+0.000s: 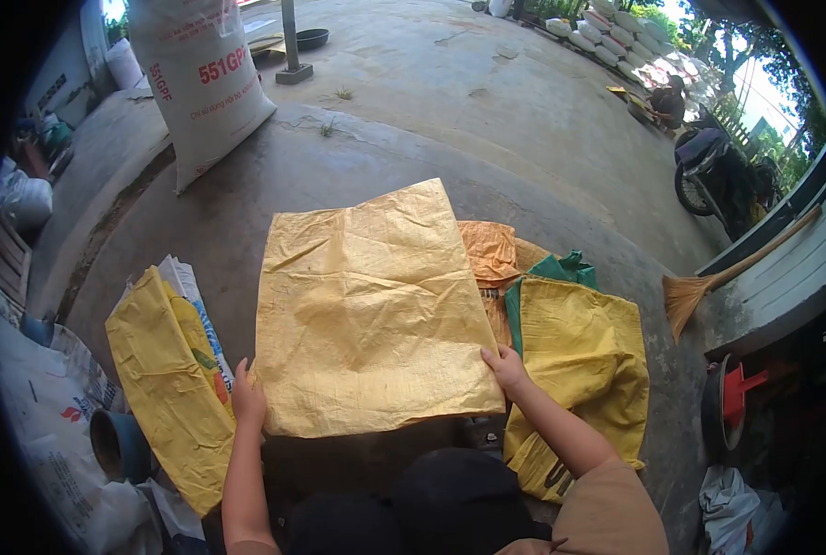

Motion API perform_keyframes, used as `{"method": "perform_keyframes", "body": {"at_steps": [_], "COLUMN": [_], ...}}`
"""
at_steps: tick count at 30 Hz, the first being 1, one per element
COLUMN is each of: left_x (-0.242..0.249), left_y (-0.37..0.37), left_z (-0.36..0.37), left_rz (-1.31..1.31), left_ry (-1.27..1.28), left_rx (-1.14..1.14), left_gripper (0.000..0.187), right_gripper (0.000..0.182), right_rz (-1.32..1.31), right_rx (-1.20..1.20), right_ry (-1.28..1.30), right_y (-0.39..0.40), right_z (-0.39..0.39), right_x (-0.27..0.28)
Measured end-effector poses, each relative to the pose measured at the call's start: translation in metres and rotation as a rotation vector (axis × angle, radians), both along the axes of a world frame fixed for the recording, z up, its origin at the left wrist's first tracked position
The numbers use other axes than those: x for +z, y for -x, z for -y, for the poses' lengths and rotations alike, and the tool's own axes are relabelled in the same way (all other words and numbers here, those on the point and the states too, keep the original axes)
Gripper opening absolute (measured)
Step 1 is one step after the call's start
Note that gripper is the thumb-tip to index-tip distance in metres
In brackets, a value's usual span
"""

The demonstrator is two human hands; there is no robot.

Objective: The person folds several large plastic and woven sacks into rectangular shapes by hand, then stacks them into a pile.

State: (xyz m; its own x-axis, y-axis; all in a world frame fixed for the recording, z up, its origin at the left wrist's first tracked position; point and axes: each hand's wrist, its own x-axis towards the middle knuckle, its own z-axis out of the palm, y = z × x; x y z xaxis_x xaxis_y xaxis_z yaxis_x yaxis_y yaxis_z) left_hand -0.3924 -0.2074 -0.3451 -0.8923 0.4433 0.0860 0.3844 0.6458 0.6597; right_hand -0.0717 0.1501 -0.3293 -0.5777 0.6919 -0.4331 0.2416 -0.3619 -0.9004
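The person's left hand (pixel 248 402) and right hand (pixel 507 370) hold a tan sack (pixel 376 314) by its lower left and lower right edges, in the middle of the frame. The upper edge has no hand on it, so the limp cloth could fold over if the hands drew together. At right of centre it overlaps an orange sack (pixel 489 250) in view; whether they touch is unclear, but a sideways sweep might drag that sack or the yellow sack (pixel 579 342) beside it.

centre: held sack (pixel 376 319) | left: sack pile (pixel 158 361) | right: sack heap (pixel 584 342) | behind, left: standing sack (pixel 204 92) | far right: broom (pixel 695 292)
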Motion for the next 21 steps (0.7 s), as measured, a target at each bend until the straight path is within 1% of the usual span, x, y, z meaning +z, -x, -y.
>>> {"method": "perform_keyframes", "body": {"at_steps": [1, 2, 3, 4, 5, 6, 7, 9, 10, 11, 12, 13, 14, 15, 16, 17, 18, 20, 21], "left_x": [0.005, 0.013, 0.014, 0.014, 0.015, 0.023, 0.034, 0.036, 0.032, 0.024, -0.001, -0.034, -0.034, -0.037, -0.039, -0.032, -0.039, -0.054, -0.056], "left_y": [-0.001, -0.002, -0.008, -0.016, -0.027, -0.045, -0.063, -0.089, -0.098, -0.107, -0.116, -0.125, -0.131, -0.135, -0.143, -0.148, -0.147, -0.147, -0.143], "left_z": [-0.004, -0.006, -0.010, -0.014, -0.018, -0.021, -0.022, -0.018, -0.014, -0.007, 0.005, 0.019, 0.021, 0.021, 0.020, 0.016, 0.015, 0.014, 0.016], "left_rz": [-0.314, -0.434, -0.435, -0.408, -0.377, -0.106, 0.167, 0.417, 0.784, 1.150, 1.334, 1.516, 1.680, 1.684, 1.736, 1.746, 1.751, 1.489, 1.493], "left_ry": [0.199, 0.250, 0.249, 0.170, 0.097, 0.196, 0.291, 0.692, 0.710, 0.711, 0.622, 0.529, 0.321, 0.327, -0.043, -0.418, -0.418, -0.424, -0.427], "left_rx": [0.063, -0.003, 0.006, -0.090, -0.190, -0.202, -0.206, -0.231, -0.166, -0.096, -0.070, -0.044, -0.146, -0.149, 0.025, 0.203, 0.201, 0.210, 0.209], "left_gripper": [0.049, 0.050, 0.050, 0.044, 0.038, 0.031, 0.030, 0.048, 0.059, 0.070, 0.075, 0.080, 0.082, 0.082, 0.071, 0.060, 0.060, 0.034, 0.034], "right_gripper": [0.028, 0.028, 0.028, 0.025, 0.021, 0.022, 0.024, 0.031, 0.031, 0.033, 0.036, 0.036, 0.038, 0.040, 0.040, 0.040, 0.040, 0.039, 0.039], "right_rz": [0.031, 0.002, 0.047, 0.137, 0.240, 0.168, 0.220, 0.286, 0.280, 0.246, 0.212, 0.208, 0.208, 0.210, 0.213, 0.162, 0.113, 0.170, 0.221], "right_rx": [0.015, 0.032, 0.044, 0.118, 0.136, 0.223, 0.319, 0.424, 0.425, 0.488, 0.546, 0.538, 0.591, 0.646, 0.643, 0.643, 0.642, 0.623, 0.603], "right_ry": [0.125, 0.251, 0.382, 0.476, 0.556, 0.626, 0.545, 0.604, 0.609, 0.563, 0.515, 0.517, 0.508, 0.498, 0.500, 0.509, 0.516, 0.516, 0.517], "right_y": [-0.003, -0.005, -0.005, -0.003, 0.014, 0.016, 0.025, 0.043, 0.049, 0.054, 0.057, 0.057, 0.055, 0.054, 0.051, 0.048, 0.046, 0.044, 0.043], "right_z": [0.016, 0.031, 0.043, 0.053, 0.075, 0.083, 0.091, 0.106, 0.113, 0.119, 0.121, 0.120, 0.119, 0.120, 0.118, 0.116, 0.114, 0.109, 0.104], "right_x": [-0.005, -0.015, -0.032, -0.048, -0.008, -0.043, -0.052, -0.058, -0.057, -0.051, -0.048, -0.048, -0.049, -0.050, -0.053, -0.056, -0.058, -0.057, -0.054]}}
